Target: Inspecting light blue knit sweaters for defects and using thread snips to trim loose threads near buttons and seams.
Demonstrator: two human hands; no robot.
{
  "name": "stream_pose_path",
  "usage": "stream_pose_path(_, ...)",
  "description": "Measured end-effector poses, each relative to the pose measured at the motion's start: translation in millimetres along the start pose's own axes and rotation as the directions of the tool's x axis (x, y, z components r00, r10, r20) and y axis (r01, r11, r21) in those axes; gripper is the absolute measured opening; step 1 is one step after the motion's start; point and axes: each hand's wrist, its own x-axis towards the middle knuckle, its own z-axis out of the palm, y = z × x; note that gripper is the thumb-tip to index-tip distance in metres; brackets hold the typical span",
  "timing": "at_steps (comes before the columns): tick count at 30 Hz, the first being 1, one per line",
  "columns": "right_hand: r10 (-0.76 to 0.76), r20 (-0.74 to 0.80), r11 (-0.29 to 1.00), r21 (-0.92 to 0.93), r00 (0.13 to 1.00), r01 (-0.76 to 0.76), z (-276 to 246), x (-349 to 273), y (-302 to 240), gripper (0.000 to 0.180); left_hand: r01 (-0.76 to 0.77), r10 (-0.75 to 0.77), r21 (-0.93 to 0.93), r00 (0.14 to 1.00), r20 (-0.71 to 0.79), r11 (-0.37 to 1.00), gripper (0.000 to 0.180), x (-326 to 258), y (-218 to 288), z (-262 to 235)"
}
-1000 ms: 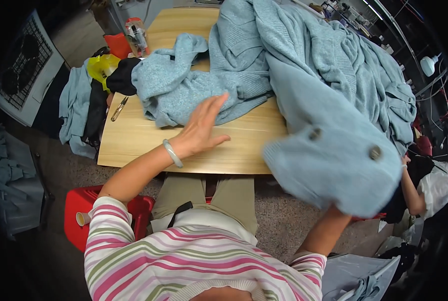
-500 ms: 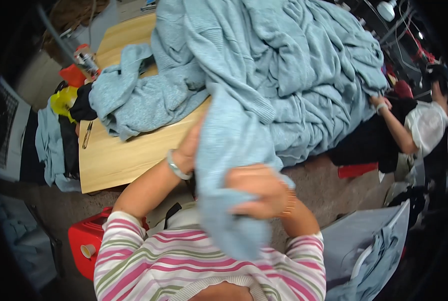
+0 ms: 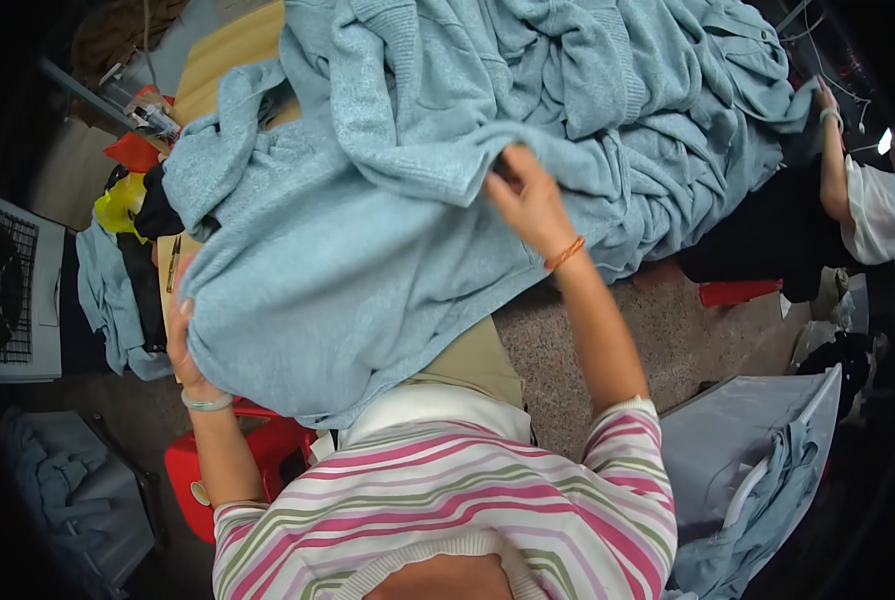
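Observation:
A light blue knitted sweater (image 3: 347, 290) lies spread over the front of the table and hangs toward my lap. My left hand (image 3: 183, 350) grips its left edge, the thumb on top and most fingers hidden behind the cloth. Farther up on the right, my right hand (image 3: 533, 205) is closed at the end of a sleeve (image 3: 417, 165), its fingertips partly hidden in the folds. Behind both hands a big heap of like blue knitwear (image 3: 657, 130) covers most of the table.
A pen (image 3: 174, 262) lies on the wooden tabletop (image 3: 229, 58) at the left. A red plastic stool (image 3: 267, 450) stands below. Bins with blue garments flank me, including a grey one (image 3: 702, 430) at the right. A co-worker's hand (image 3: 825, 98) holds cloth at the far right.
The bunched, blurred sweater between my hands is now spread out flat. My left hand has moved left and down, my right hand up the table. The co-worker's hand has risen with cloth.

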Motion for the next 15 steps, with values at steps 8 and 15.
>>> stream_pose_path(8, 0.521, -0.047, 0.739, -0.476, 0.852, -0.477, -79, -58, 14, 0.027, 0.002, 0.004, 0.442, 1.0, -0.014, 0.897, 0.041, 15, -15, -12)
stream_pose_path(15, 0.73, 0.184, 0.391, 0.678, 0.659, -0.622, 4, -157, 59, 0.038, -0.033, -0.205, 0.647, 0.935, 0.288, 0.762, 0.043, 14, -33, 62)
